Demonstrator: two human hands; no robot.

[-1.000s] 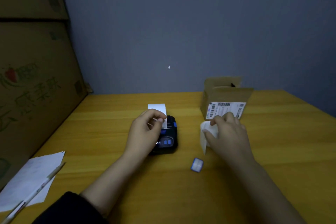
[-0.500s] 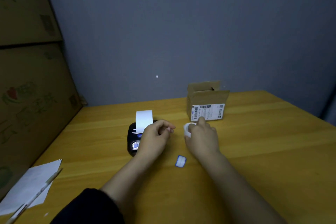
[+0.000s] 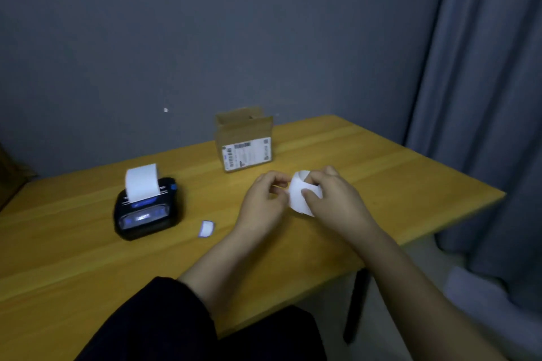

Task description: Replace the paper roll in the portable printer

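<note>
A small black portable printer point(image 3: 146, 212) with blue trim sits on the wooden table point(image 3: 88, 258) at the left, and a strip of white paper point(image 3: 143, 182) stands up out of its slot. To its right, both hands are raised just above the table. My right hand point(image 3: 331, 199) grips a small white paper roll point(image 3: 300, 195) with a loose curled end. My left hand point(image 3: 264, 202) pinches the roll's left edge with thumb and fingers. Neither hand touches the printer.
An open cardboard box point(image 3: 245, 141) with a shipping label stands behind the hands near the wall. A small white sticker with a blue border point(image 3: 206, 228) lies between printer and hands. The table's right edge point(image 3: 457, 214) is close, with a grey curtain point(image 3: 484, 97) beyond it.
My left hand has left the printer and joined the right hand on the paper roll. The view has swung right, so the printer now sits at the left.
</note>
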